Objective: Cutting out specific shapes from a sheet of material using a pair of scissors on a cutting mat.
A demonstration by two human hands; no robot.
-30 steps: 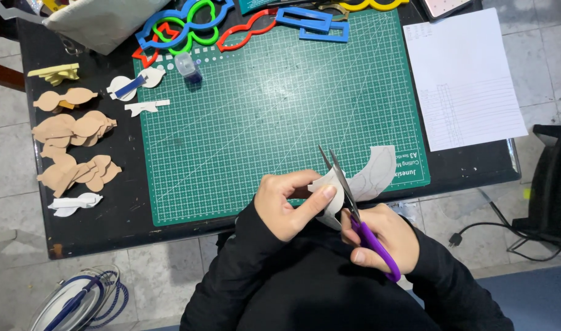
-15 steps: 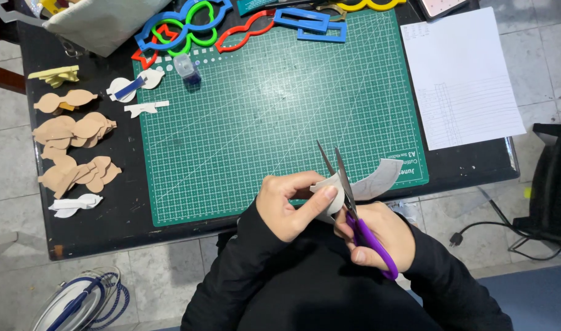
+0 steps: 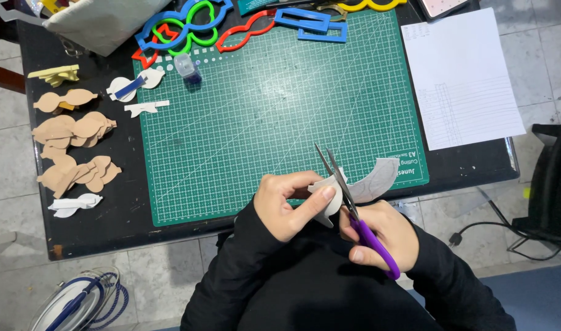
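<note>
Craft wkshop, cutting mat [image 3: 244, 122], plastic templates [image 3: 188, 24], cutouts [image 3: 72, 132]

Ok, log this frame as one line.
left hand: holds grey piece | right hand: scissors cutting it | over cutting mat

My left hand [image 3: 286, 205] sits just off the near edge of the green cutting mat [image 3: 231, 122], fingers curled in and thumb stretched out to the right, pinching. My right hand [image 3: 378, 236] is close beside it, a little nearer my body, fingers closed through purple loops (knuckles turned up toward me). Both wrists bend inward, forearms in black sleeves angling back from the mat's near edge toward my chest.
</note>
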